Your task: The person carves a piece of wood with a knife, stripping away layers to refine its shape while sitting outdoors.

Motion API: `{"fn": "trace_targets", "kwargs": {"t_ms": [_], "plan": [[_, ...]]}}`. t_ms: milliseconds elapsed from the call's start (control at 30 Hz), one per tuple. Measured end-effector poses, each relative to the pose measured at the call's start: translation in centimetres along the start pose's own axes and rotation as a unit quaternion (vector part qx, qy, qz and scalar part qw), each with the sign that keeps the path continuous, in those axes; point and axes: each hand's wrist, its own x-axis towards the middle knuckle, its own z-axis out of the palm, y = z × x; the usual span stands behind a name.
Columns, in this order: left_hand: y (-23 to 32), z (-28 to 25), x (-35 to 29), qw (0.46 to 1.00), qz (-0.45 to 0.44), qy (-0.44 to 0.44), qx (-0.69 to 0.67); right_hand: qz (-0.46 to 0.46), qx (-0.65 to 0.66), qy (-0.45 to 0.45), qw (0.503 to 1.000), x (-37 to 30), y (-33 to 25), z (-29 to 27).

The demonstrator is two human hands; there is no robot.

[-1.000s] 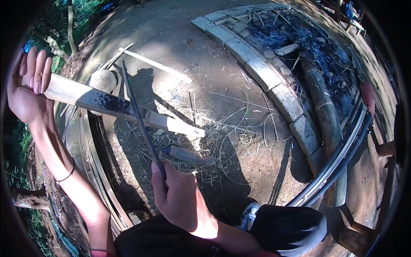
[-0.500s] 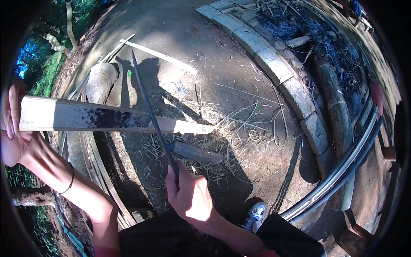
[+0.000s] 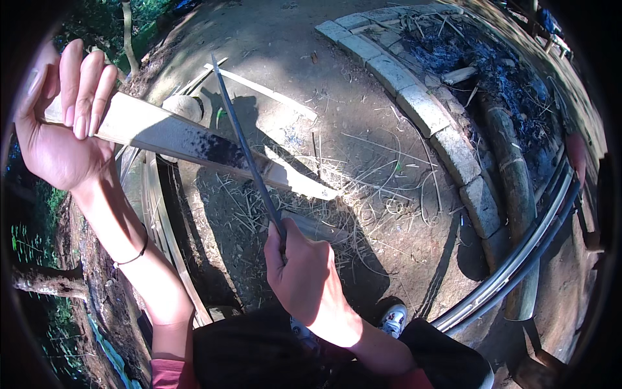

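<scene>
My left hand (image 3: 71,123), raised at the left, has its fingers wrapped over the upper end of a flat split-bamboo slat (image 3: 159,133). Pale and marked with a dark blotchy patch, the slat slopes down to the right and narrows to a light tip over the ground. In the lower middle my right hand (image 3: 308,275) is closed round the handle of a long, thin, dark-bladed knife (image 3: 234,123). The blade points up and away to the left and crosses the slat beyond the dark patch. Whether it touches the slat, I cannot tell. The handle is mostly hidden by my fingers.
Shavings and thin strips (image 3: 363,201) litter the ground around a short bamboo piece (image 3: 317,227). Long strips (image 3: 165,227) lie by a log (image 3: 184,107) at left. Rightward, a block kerb (image 3: 421,110) borders ash (image 3: 499,71), a bamboo pole (image 3: 508,155) and curved lengths (image 3: 518,272).
My left hand has risen and moved right, tipping the slat more steeply down to the right. My right hand has shifted slightly right with the knife. Both grips are unchanged.
</scene>
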Motion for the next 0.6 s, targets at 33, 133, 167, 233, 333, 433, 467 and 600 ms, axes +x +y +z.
{"fn": "trace_targets", "kwargs": {"t_ms": [33,133,167,233,333,433,467,600], "plan": [[-1.0,0.6,-0.1,1.0,-0.003,0.019,-0.012,0.015,0.006,-0.011,1.0,0.4,-0.2,-1.1],[-0.6,2.0,-0.1,0.999,0.0,0.024,-0.047,-0.057,0.009,0.009,0.998,0.8,-3.0,-1.4],[-0.8,2.3,0.2,0.998,0.0,0.022,-0.051,-0.082,0.001,0.023,0.996,1.0,-3.4,-1.2],[-1.0,2.8,0.5,0.998,0.006,0.028,-0.054,-0.041,-0.014,0.016,0.999,1.0,-2.8,-1.2],[-0.8,3.7,1.3,0.997,0.012,0.015,-0.074,-0.081,-0.057,0.088,0.991,-0.3,1.3,-0.8],[-0.8,3.3,1.3,0.996,-0.002,0.049,-0.075,-0.016,-0.077,0.017,0.997,0.4,1.1,-3.0],[-1.0,3.3,0.8,0.997,-0.009,0.041,-0.059,-0.014,-0.053,0.007,0.998,0.2,0.1,-3.0],[-1.2,4.1,0.3,0.997,-0.021,0.036,-0.06,0.015,-0.022,0.008,1.0,-0.3,-1.6,-1.9]]}}
